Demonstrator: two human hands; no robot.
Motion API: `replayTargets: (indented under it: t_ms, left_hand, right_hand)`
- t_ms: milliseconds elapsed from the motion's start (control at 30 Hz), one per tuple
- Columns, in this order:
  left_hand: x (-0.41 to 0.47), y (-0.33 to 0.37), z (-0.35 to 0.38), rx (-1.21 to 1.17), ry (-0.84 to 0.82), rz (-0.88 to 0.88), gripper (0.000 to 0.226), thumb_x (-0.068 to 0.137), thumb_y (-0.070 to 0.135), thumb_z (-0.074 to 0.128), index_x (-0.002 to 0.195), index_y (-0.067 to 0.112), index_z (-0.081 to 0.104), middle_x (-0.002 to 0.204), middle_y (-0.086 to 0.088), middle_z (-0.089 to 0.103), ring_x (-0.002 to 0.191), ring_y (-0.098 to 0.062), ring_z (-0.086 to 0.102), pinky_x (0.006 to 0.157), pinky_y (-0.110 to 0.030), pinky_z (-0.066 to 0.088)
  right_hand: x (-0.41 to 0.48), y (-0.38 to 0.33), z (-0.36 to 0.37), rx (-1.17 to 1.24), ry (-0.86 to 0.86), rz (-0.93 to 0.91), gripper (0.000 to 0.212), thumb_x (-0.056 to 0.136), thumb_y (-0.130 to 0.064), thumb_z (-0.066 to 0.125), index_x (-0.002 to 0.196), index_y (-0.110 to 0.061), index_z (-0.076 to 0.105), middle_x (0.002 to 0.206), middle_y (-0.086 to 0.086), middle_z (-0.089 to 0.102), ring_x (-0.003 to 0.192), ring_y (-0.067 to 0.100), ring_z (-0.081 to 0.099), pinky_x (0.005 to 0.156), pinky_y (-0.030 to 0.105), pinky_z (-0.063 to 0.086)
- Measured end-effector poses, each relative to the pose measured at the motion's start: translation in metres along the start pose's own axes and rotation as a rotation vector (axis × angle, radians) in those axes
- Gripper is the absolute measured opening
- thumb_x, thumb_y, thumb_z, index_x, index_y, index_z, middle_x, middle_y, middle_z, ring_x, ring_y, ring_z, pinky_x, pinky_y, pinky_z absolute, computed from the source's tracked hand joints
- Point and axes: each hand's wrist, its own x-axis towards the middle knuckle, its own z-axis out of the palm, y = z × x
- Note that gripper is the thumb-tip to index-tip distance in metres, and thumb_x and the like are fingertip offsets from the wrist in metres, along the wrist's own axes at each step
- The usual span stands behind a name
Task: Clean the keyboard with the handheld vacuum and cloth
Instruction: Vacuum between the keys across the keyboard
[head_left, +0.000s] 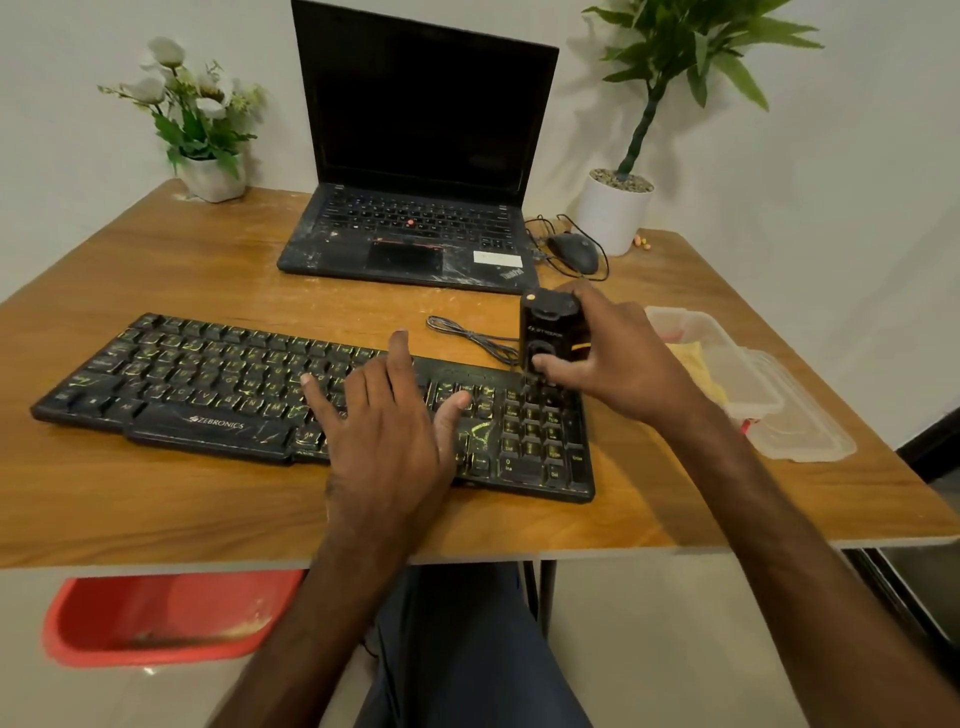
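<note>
A black dusty keyboard (208, 395) with yellow-lit keys lies across the wooden table (156, 509). My left hand (389, 421) rests flat on its middle keys with fingers spread. My right hand (618, 353) grips a small black handheld vacuum (548, 327), held upright with its lower end on the top of the number pad at the keyboard's right end. My thumb lies on the vacuum's front. A yellow cloth (696, 358) shows inside a clear plastic container (753, 384) to the right.
A dusty open laptop (415, 228) stands behind the keyboard, a wired mouse (574, 252) beside it. The keyboard's cable (467, 335) loops between them. Potted plants (208, 156) (618, 208) stand at both back corners. A red bin (156, 618) sits on the floor at left.
</note>
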Motion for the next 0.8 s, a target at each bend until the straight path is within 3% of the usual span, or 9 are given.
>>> replayTargets:
  t_ms: [100, 267, 500, 667, 800]
  left_hand:
    - [0.0, 0.0, -0.002, -0.003, -0.01, 0.004, 0.092, 0.098, 0.071, 0.002, 0.15, 0.0, 0.031, 0.123, -0.019, 0.058, 0.115, -0.035, 0.058, 0.108, -0.075, 0.028]
    - [0.001, -0.002, -0.002, 0.006, -0.017, 0.02, 0.107, 0.092, 0.08, 0.0, 0.149, -0.003, 0.036, 0.117, -0.022, 0.061, 0.109, -0.036, 0.061, 0.106, -0.077, 0.028]
    - [-0.001, -0.001, -0.006, 0.0, -0.048, 0.016, 0.108, 0.092, 0.081, 0.0, 0.149, -0.003, 0.035, 0.117, -0.022, 0.061, 0.11, -0.037, 0.061, 0.106, -0.076, 0.029]
    - [0.0, -0.001, -0.006, -0.014, -0.04, 0.021, 0.111, 0.089, 0.083, -0.002, 0.151, -0.002, 0.032, 0.117, -0.021, 0.06, 0.11, -0.035, 0.06, 0.107, -0.076, 0.027]
    - [0.0, -0.001, -0.005, -0.034, -0.027, 0.017, 0.111, 0.09, 0.083, -0.001, 0.15, -0.003, 0.034, 0.12, -0.022, 0.06, 0.113, -0.037, 0.06, 0.108, -0.076, 0.026]
  right_hand:
    - [0.004, -0.001, 0.003, 0.105, 0.044, -0.007, 0.054, 0.078, -0.03, 0.083, 0.122, -0.024, 0.052, 0.108, -0.014, 0.067, 0.098, 0.004, 0.065, 0.079, 0.011, 0.051]
    - [0.021, -0.004, 0.016, 0.084, -0.056, -0.016, 0.067, 0.077, -0.035, 0.083, 0.132, -0.019, 0.05, 0.12, -0.005, 0.066, 0.106, 0.007, 0.062, 0.09, 0.03, 0.055]
    - [0.05, -0.013, 0.042, 0.298, -0.128, 0.036, 0.067, 0.074, -0.032, 0.085, 0.13, -0.018, 0.051, 0.118, -0.004, 0.067, 0.107, 0.01, 0.065, 0.089, 0.032, 0.058]
    - [0.067, -0.017, 0.033, 0.039, -0.098, -0.019, 0.065, 0.077, -0.033, 0.083, 0.131, -0.017, 0.051, 0.122, -0.001, 0.063, 0.109, 0.012, 0.059, 0.079, 0.015, 0.046]
    - [0.07, -0.033, 0.051, 0.085, -0.115, -0.082, 0.061, 0.08, -0.03, 0.081, 0.13, -0.016, 0.05, 0.12, -0.001, 0.063, 0.106, 0.008, 0.058, 0.081, 0.013, 0.047]
